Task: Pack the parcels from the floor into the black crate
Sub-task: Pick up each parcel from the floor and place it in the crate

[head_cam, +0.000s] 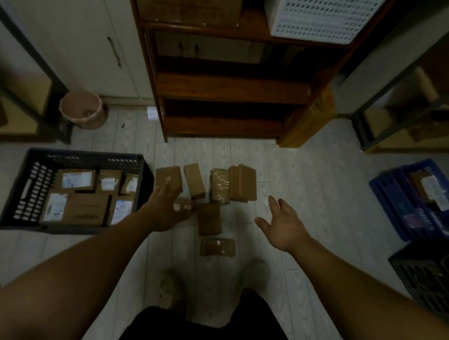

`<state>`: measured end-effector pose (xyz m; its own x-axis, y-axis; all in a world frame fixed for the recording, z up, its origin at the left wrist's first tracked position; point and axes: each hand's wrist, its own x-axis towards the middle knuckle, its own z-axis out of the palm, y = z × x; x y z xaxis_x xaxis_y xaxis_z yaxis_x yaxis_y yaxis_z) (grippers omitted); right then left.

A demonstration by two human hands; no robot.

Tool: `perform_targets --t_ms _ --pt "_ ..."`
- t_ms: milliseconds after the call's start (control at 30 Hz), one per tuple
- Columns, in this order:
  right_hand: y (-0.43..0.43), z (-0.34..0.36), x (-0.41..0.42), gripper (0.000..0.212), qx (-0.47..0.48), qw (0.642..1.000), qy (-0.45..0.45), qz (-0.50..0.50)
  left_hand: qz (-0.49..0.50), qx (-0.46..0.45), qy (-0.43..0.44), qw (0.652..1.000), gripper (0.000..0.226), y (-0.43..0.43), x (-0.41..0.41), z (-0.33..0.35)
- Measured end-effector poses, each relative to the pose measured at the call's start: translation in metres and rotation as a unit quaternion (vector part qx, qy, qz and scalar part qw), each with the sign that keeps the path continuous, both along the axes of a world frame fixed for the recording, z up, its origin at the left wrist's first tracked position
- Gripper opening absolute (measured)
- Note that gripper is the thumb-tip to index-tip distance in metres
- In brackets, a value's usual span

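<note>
A black crate [14,188] stands on the floor at the left, with several labelled cardboard parcels [84,208] lying flat inside it. Several brown parcels [210,217] lie on the pale floor just right of the crate. My left hand [164,211] reaches over the nearest ones, its fingers stretched to a brown parcel [168,178] beside the crate wall and covering part of a smaller parcel [185,207]. My right hand [284,226] hovers open above bare floor, to the right of the group, holding nothing.
A dark wooden shelf unit [223,91] stands straight ahead. A pink bucket [83,111] sits at the back left. A blue crate [416,200] and another black crate [432,279] with goods stand on the right. My feet [171,285] are below the parcels.
</note>
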<state>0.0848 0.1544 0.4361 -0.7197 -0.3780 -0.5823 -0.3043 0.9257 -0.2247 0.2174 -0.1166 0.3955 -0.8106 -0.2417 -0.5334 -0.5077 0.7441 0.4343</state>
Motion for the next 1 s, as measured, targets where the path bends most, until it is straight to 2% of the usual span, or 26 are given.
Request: perform_targets --t_ms 200,333,533,700,767,900,1000 --pt "-0.04 -0.072 -0.054 0.078 -0.018 0.989 -0.09 0.112 0.145 0.055 -0.058 0.986 0.086 0.005 -0.01 -0.059" --pt "-0.054 -0.151 -0.092 0.083 -0.004 0.98 -0.108 0.167 0.282 0.096 -0.11 0.948 0.089 0.018 -0.025 -0.128" --pt "-0.057 -0.295 -0.124 0.082 0.014 0.983 -0.172 0.061 0.334 0.105 -0.179 0.919 0.089 0.035 -0.051 -0.258" --pt "-0.061 -0.416 -0.13 0.082 -0.006 0.975 -0.223 -0.005 0.343 0.125 -0.166 0.916 0.086 0.035 -0.075 -0.37" --pt "-0.066 -0.463 -0.127 0.085 -0.012 0.971 -0.239 -0.02 0.353 0.149 -0.144 0.912 0.079 0.036 -0.087 -0.411" --pt "-0.077 -0.55 -0.116 0.092 -0.009 0.961 -0.272 -0.046 0.337 0.213 -0.12 0.909 0.048 0.039 -0.107 -0.492" --pt "-0.084 -0.604 -0.109 0.087 -0.014 0.949 -0.305 -0.079 0.342 0.253 -0.097 0.9 0.046 0.041 -0.114 -0.543"
